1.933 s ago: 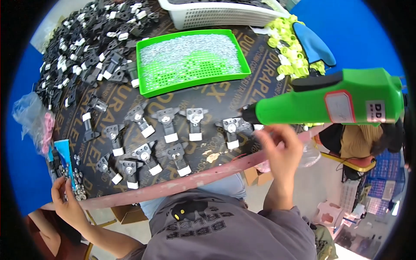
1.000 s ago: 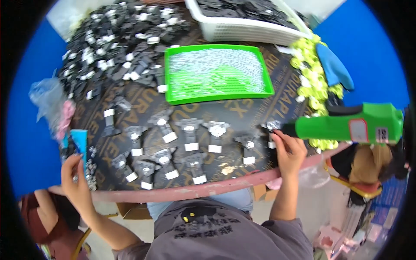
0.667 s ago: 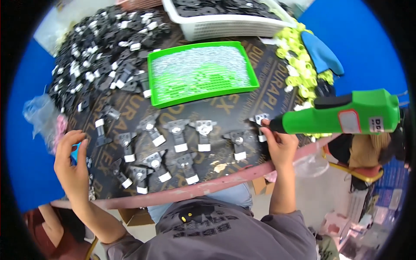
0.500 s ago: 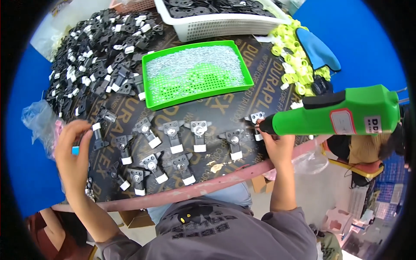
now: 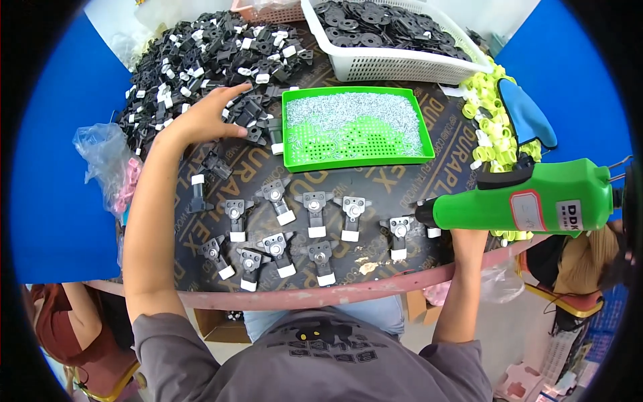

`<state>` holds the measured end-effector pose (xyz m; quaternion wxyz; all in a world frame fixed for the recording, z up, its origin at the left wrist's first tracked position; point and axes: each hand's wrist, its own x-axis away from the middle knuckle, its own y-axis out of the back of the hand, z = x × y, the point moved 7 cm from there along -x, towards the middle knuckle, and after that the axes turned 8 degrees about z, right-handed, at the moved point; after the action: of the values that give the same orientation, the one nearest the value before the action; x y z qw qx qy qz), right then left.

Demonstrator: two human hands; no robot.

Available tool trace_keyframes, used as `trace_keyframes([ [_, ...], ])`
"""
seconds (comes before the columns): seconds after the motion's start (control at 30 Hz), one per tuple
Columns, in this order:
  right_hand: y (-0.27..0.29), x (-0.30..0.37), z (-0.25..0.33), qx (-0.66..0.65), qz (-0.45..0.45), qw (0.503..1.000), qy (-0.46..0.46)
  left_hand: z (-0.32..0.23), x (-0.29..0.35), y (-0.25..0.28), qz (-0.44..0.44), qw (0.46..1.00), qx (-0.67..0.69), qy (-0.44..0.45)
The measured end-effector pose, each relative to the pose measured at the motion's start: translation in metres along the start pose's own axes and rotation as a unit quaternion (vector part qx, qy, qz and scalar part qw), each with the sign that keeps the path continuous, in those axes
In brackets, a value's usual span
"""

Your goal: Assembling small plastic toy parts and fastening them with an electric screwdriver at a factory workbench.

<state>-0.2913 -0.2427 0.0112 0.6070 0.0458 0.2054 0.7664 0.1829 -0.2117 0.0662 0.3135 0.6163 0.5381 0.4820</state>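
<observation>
My left hand [image 5: 209,115] reaches over the edge of a large heap of black plastic parts with white ends [image 5: 201,74]. Its thumb and fingers are spread around a few loose black parts [image 5: 249,110], and no firm grip shows. A green electric screwdriver [image 5: 522,201] lies across the view on the right, tip toward the left. It covers most of my right hand [image 5: 469,236], whose fingers are hidden. By the tip a part with a white end [image 5: 433,232] peeks out. Several black assemblies [image 5: 316,211] with silver centres and white ends lie in rough rows before me.
A green tray [image 5: 358,164] of small silver pins or screws stands mid-table. Behind it is a white basket [image 5: 408,67] of flat black discs. Yellow-green rings [image 5: 492,117] and a blue cloth-like piece [image 5: 526,114] lie at right. A clear plastic bag [image 5: 100,147] is at left.
My left hand has moved up and right, from beside the rows to the heap. My right hand has slipped from partly visible at the screwdriver's tip to mostly behind its body. The whole view has shifted.
</observation>
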Motion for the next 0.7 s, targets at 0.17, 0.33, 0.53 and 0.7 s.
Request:
trace_keyframes([
  [0.17,0.001,-0.002,-0.013,-0.052,-0.025,0.998,-0.025,0.030,-0.016,0.017,-0.087,0.996,0.024,0.013],
  [0.33,-0.002,-0.002,-0.018,-0.074,-0.006,0.997,-0.037,0.055,-0.013,0.033,-0.184,0.972,0.144,0.010],
  [0.53,-0.005,0.002,-0.015,-0.096,-0.018,0.993,-0.059,-0.070,-0.078,0.083,-0.343,0.922,-0.044,-0.175],
  [0.7,0.003,0.006,-0.023,-0.153,-0.074,0.983,-0.070,-0.147,-0.207,0.076,-0.174,0.969,-0.040,-0.171],
])
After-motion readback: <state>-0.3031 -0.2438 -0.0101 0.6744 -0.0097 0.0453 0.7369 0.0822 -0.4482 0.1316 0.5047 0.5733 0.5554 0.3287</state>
